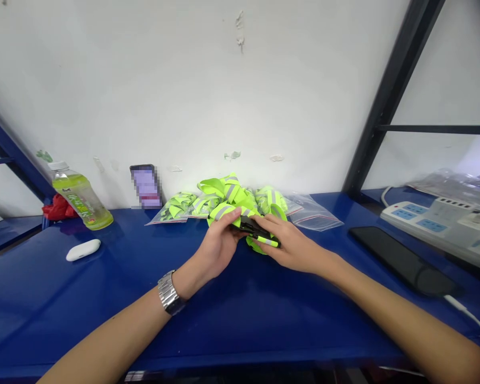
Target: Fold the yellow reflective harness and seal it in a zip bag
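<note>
Between both hands, over the blue tabletop [208,325], is a neon-yellow reflective strap [223,210] with grey stripes and a black plastic buckle [253,227]. My left hand [219,244] is closed on the buckle's left side, thumb on top. From the right, my right hand [292,244] grips the buckle and the strap beside it, its fingers lying over the black part. Part of the buckle is hidden under the fingers. Just behind the hands lies a loose heap of the same yellow straps [234,189].
Clear bags of folded straps [178,206] flank the heap, with a flat clear zip bag [317,213] at right. Leftward are a leaning phone [148,186], a green drink bottle [82,197] and a white case [83,249]. A black phone [404,260] and power strip [436,221] lie right.
</note>
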A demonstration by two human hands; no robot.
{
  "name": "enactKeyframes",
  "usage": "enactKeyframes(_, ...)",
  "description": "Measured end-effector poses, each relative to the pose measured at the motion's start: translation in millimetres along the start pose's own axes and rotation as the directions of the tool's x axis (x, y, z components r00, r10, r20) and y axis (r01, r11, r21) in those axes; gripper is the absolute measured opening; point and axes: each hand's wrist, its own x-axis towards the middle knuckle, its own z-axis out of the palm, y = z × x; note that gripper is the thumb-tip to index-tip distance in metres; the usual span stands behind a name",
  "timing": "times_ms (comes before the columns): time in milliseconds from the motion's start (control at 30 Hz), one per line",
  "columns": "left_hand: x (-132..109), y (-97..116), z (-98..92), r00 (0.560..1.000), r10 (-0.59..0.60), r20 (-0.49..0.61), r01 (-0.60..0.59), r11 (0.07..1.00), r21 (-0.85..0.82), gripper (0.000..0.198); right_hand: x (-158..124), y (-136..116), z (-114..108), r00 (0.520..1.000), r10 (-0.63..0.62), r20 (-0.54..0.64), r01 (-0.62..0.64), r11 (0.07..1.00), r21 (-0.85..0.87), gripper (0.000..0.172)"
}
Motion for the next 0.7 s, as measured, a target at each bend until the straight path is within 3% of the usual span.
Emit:
enactKeyframes(200,8,14,18.2,0.998,0.002,-0.057,-0.008,0.995,-0.103,0.018,-2,5,-5,0.999,-0.025,-0.022,0.021,0.989,-0.149,0.062)
enactKeyframes(300,13,15,25.0,0.974,0.022,-0.225,-0.042,0.996,-0.085,0.018,-4,-6,-8,0.976,-0.061,-0.208,0.001,0.962,-0.274,0.069)
enactKeyframes(367,18,15,29.6,0.941,0.032,-0.336,-0.061,0.995,-0.078,0.017,-8,-22,-7,0.916,-0.146,-0.374,0.044,0.962,-0.269,0.058)
enactKeyframes(433,23,16,35.7,0.914,0.038,-0.403,-0.084,0.992,-0.099,0.016,-10,-43,0,0.888,-0.22,-0.403,0.191,0.975,-0.113,0.03)
enactKeyframes(467,25,17,39.2,0.909,0.037,-0.415,-0.091,0.989,-0.112,0.015,-10,-53,5,0.914,-0.225,-0.338,0.252,0.967,0.036,0.02)
enactKeyframes(500,26,19,42.7,0.907,0.037,-0.42,-0.098,0.987,-0.124,0.015,-9,-61,12,0.958,-0.156,-0.242,0.211,0.952,0.22,0.018)
enactKeyframes(533,26,21,46.0,0.909,0.038,-0.415,-0.102,0.986,-0.132,0.014,-6,-66,20,0.988,-0.032,-0.152,0.088,0.921,0.379,0.022)
enactKeyframes(567,26,23,48.8,0.912,0.035,-0.408,-0.102,0.985,-0.142,0.013,-2,-69,27,0.994,0.071,-0.082,-0.02,0.861,0.507,0.026)
enactKeyframes(633,25,26,51.5,0.917,0.024,-0.397,-0.098,0.981,-0.166,0.012,8,-64,38,0.968,0.248,-0.02,-0.162,0.69,0.705,0.036)
enactKeyframes(700,22,28,49.6,0.928,0.016,-0.373,-0.088,0.98,-0.178,0.012,19,-51,43,0.941,0.337,0.027,-0.2,0.488,0.849,0.043)
